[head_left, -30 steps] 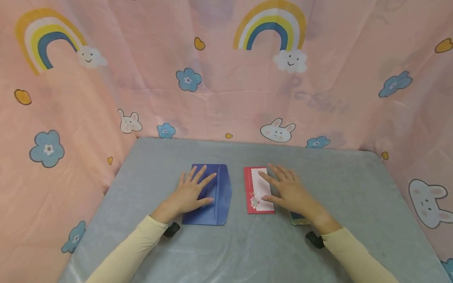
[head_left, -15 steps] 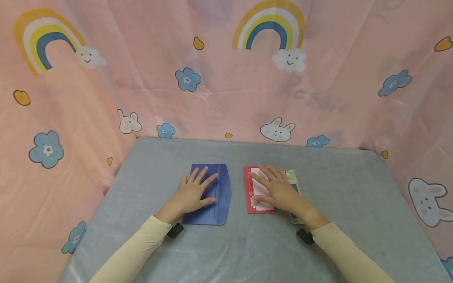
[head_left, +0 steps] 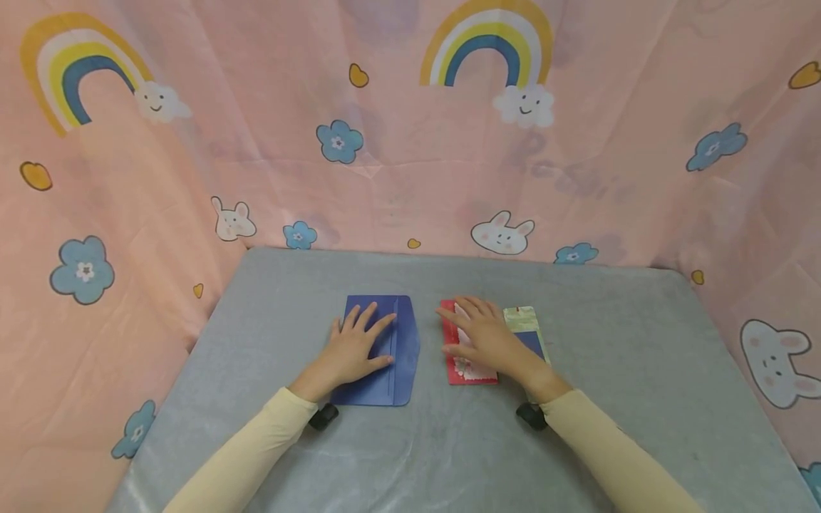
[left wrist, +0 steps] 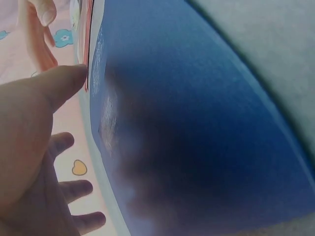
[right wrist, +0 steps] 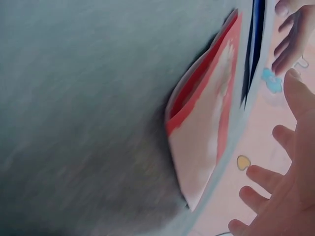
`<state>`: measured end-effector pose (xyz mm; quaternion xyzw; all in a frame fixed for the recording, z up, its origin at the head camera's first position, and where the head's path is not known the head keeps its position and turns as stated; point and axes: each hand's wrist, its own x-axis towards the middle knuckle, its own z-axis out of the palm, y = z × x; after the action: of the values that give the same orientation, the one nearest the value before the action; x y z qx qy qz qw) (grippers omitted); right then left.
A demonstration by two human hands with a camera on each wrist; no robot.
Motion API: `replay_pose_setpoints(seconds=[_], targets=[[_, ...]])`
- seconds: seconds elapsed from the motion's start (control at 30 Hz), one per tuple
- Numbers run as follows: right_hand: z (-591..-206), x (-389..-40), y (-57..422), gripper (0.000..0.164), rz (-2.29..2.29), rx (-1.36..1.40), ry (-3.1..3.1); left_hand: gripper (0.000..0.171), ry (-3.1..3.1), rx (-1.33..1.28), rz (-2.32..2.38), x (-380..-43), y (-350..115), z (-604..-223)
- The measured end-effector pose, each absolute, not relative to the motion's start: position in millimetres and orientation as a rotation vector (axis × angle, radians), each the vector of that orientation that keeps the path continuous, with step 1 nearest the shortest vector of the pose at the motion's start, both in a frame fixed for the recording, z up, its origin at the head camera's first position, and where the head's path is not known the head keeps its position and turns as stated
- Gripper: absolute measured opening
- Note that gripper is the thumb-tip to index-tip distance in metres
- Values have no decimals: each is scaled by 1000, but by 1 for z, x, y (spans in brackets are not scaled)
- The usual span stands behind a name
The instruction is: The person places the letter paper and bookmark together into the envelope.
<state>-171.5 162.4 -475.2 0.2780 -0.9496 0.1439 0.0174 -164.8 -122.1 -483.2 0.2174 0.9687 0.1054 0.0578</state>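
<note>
On the left of the table lies a blue envelope (head_left: 406, 342), its flap spread out to the right. Over it is my left hand (head_left: 346, 355), fingers spread and relaxed, holding nothing; in the left wrist view the palm hangs above the envelope (left wrist: 206, 113). My right hand (head_left: 486, 344) hovers with straight, parted fingers over a red folded card (head_left: 452, 376) with a white panel, covering much of it. The right wrist view shows the card (right wrist: 202, 128) lying below the fingers, its layers slightly parted along one edge.
A small pale-green and blue packet or card (head_left: 531, 342) lies right of the red card, partly under my right hand. The grey cloth-covered table (head_left: 423, 463) ends at a pink curtain (head_left: 398, 192) printed with rainbows, rabbits and flowers. Black wrist cameras sit under both wrists.
My right hand has slid left, from the red card's right side to over its middle, uncovering more of the green and blue packet. The left hand has barely shifted right.
</note>
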Motion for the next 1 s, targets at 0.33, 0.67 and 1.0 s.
replay_pose_setpoints(seconds=[0.33, 0.67, 1.0], targets=[[-476, -178, 142, 66, 527, 820, -2992, 76, 2937, 559, 340, -166, -115, -485], [-482, -180, 123, 63, 619, 759, -2986, 77, 2955, 511, 340, -167, -112, -485], [-486, -184, 105, 60, 681, 713, -2976, 75, 2965, 483, 325, -167, -108, -487]])
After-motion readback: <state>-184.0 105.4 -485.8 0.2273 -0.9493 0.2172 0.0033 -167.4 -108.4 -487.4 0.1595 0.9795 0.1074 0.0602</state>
